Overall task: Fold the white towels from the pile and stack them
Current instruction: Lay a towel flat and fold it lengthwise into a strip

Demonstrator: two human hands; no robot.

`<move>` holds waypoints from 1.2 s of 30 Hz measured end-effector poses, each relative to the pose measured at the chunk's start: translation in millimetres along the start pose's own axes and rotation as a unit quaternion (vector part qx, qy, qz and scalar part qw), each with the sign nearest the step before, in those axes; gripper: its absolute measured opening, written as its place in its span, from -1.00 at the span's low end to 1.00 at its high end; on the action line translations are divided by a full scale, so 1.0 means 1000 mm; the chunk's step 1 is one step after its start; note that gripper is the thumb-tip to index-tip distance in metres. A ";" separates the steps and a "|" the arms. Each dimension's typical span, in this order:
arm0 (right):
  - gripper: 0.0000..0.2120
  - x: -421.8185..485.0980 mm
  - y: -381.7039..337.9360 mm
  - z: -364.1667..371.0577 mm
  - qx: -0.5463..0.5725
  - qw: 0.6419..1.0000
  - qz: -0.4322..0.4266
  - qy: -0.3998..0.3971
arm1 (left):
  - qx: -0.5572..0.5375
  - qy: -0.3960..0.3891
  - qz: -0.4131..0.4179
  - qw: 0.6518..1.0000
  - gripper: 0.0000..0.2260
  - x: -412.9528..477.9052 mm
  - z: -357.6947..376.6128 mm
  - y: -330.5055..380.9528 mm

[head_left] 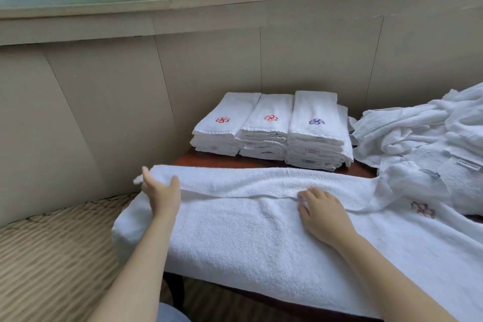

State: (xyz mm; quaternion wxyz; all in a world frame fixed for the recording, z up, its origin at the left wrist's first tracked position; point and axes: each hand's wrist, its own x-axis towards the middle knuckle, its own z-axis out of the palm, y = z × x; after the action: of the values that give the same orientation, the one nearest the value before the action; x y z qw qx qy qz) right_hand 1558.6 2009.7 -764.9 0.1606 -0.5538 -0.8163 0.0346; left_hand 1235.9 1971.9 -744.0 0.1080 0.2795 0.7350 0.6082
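Two hands are laid on a long white towel [248, 230] spread across the tabletop [222, 162]. The left hand [162, 192] is raised at the towel's left end, where the folded-over layer is held between a spread thumb and nearly straight fingers [145, 174]. The right hand [324, 214] is pressed palm down near the middle, its fingers kept close together at the fold's edge. Three stacks of folded towels [269, 125] are set behind, and a loose pile [418, 128] is heaped at the right.

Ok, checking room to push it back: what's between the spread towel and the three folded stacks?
Just a bare strip of reddish-brown tabletop separates the spread towel from the folded stacks, as the head view shows.
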 end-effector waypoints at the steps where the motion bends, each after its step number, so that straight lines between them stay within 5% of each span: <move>1: -0.67 0.000 -0.002 0.000 -0.008 1.000 0.003 0.010 | -0.024 0.028 -0.063 0.997 -0.36 0.001 -0.001 -0.003; 3: -0.71 0.000 -0.007 0.000 -0.028 0.999 0.007 0.030 | -0.072 0.071 -0.143 0.984 -0.38 0.003 -0.005 -0.005; 7: -0.73 0.003 -0.013 0.000 -0.076 0.996 0.015 0.043 | -0.065 0.088 -0.168 0.980 -0.48 0.006 -0.008 -0.003; 16: -0.78 0.007 -0.014 -0.008 -0.144 0.989 0.001 0.040 | 0.158 -0.013 -0.017 0.987 -0.65 -0.005 0.005 -0.004; 24: -0.78 -0.003 -0.018 -0.010 -0.058 0.967 -0.034 0.246 | 0.255 -0.026 0.070 0.964 -0.65 -0.018 0.016 0.001; 29: -0.85 0.003 -0.011 -0.007 -0.100 0.991 -0.069 0.050 | 0.082 -0.026 -0.072 0.994 -0.59 -0.021 0.028 0.011; 36: -0.79 -0.004 -0.019 -0.009 -0.094 0.990 -0.071 0.078 | 0.052 -0.053 -0.057 0.996 -0.61 -0.021 0.030 0.008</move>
State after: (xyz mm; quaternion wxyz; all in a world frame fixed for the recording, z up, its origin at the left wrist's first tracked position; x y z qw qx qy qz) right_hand 1545.3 1997.7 -752.2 0.1730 -0.5079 -0.8383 -0.0969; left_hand 1270.1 1986.2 -746.7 0.1665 0.2742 0.7738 0.5461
